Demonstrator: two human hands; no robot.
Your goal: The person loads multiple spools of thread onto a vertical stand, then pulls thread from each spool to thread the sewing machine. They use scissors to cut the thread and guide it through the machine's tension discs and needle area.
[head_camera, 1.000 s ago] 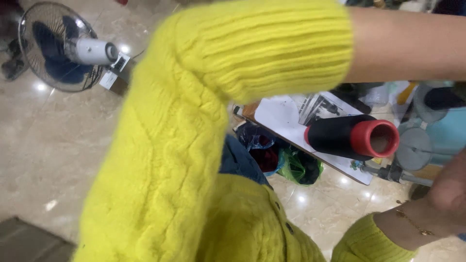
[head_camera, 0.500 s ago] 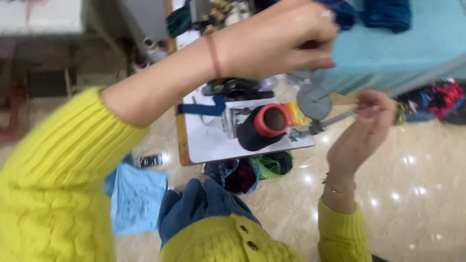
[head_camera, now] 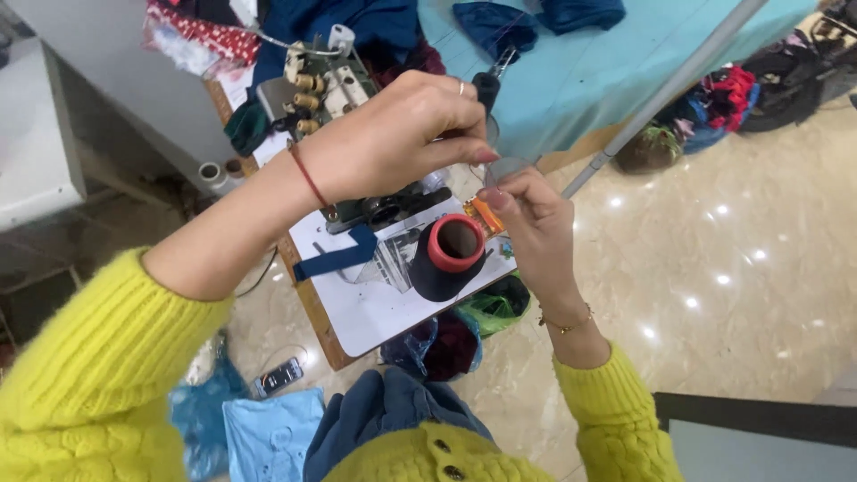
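My left hand (head_camera: 393,134), with a red string bracelet and a ring, reaches over the sewing machine (head_camera: 326,85) with thumb and fingers pinched. My right hand (head_camera: 527,223), with a gold bracelet, pinches just below it, so the fingertips nearly meet. A fine thread, barely visible, seems to run between them beside a small clear disc (head_camera: 511,166). Directly below stands a dark thread cone (head_camera: 442,268) with a red core, on the white machine table (head_camera: 375,312). A black-handled tool (head_camera: 488,87) pokes out past my left fingers.
A blue fabric strip (head_camera: 335,259) lies on the white table. Teal cloth (head_camera: 607,80) covers a bench behind, and a metal pole (head_camera: 661,89) slants across it. On the shiny floor are a phone (head_camera: 281,375), blue cloth (head_camera: 268,433) and bags of fabric (head_camera: 464,330).
The view has swung from my yellow sleeve to the machine. My hands have come together above the cone, and my right hand has moved left toward my left fingertips.
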